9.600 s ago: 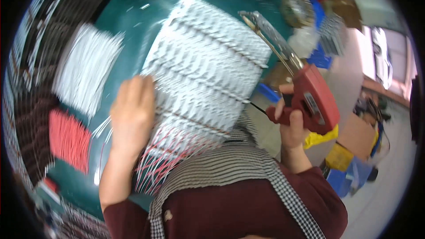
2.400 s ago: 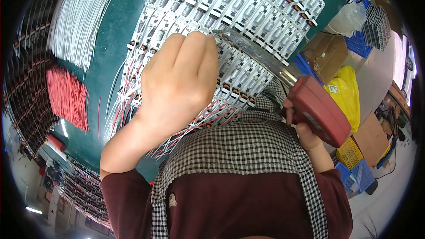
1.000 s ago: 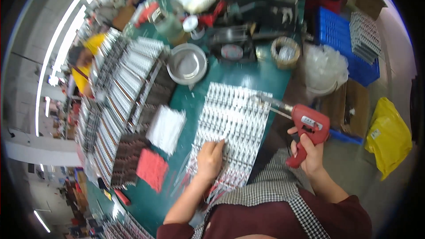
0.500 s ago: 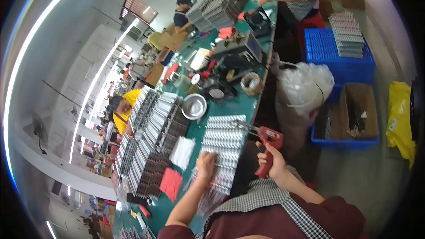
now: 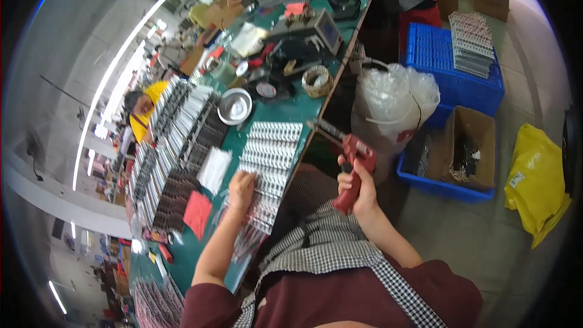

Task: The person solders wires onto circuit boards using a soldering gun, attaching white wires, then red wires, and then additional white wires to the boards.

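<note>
My right hand (image 5: 366, 189) grips the handle of a red pistol-shaped soldering gun (image 5: 359, 150). Its long metal tip points up and left, off the right edge of a panel of silvery strips (image 5: 273, 146) with rows of small parts. On the left side of that panel rests my left hand (image 5: 242, 188), its fingers curled together; whatever they may hold is hidden. Thin reddish and pale wires (image 5: 246, 243) spill from the panel's near end. Just left of the hand lie a bundle of white wires or sticks (image 5: 214, 169) and a bundle of red ones (image 5: 198, 214).
Tall stacks of metal strips (image 5: 173, 164) line the left of the green table (image 5: 303, 109). Beyond the panel are a metal bowl (image 5: 234, 107), a tape roll (image 5: 317, 81) and a grey box-shaped device (image 5: 322, 30). Right stand a plastic-bagged bin (image 5: 395, 100) and blue crates (image 5: 449, 189). Co-workers sit farther off.
The view has shifted, so the table appears farther left and higher. The soldering gun's tip has come away from over the panel to beyond its right edge. My left hand stays at the panel.
</note>
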Motion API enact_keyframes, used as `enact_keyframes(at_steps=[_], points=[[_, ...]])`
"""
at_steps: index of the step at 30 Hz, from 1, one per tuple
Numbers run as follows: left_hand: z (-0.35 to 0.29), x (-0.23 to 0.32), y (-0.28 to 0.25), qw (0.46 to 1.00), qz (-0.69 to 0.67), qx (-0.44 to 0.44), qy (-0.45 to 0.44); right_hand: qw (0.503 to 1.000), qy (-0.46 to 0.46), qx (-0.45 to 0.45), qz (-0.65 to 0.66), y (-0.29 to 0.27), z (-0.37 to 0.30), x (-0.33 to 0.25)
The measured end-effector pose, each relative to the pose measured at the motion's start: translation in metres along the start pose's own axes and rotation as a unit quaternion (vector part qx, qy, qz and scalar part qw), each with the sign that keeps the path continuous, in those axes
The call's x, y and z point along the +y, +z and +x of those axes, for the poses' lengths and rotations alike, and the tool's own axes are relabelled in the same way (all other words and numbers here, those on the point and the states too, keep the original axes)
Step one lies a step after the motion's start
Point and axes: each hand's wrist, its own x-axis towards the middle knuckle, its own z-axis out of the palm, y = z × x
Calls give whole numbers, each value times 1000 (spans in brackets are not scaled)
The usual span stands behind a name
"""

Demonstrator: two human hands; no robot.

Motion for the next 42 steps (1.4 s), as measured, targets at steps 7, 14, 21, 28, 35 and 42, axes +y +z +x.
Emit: enact_keyframes(at_steps=[7, 14, 21, 28, 35, 42], points=[[20, 6, -3, 999, -1, 30, 21, 997, -52, -36, -48, 26, 40, -48], [4, -13, 7, 999, 20, -13, -31, 988, -51, -105, -102, 57, 113, -67], [9, 10, -6, 997, -63, 25, -23, 998, -11, -49, -45, 42, 137, -72], [2, 13, -11, 989, -140, 38, -31, 998, -35, 11, -55, 37, 134, -59], [4, -10, -2, 992, -124, 22, -9, 953, -32, 27, -299, 69, 62, -25], [7, -14, 11, 982, -182, 38, -25, 748, -76, 73, -656, 92, 36, 45]])
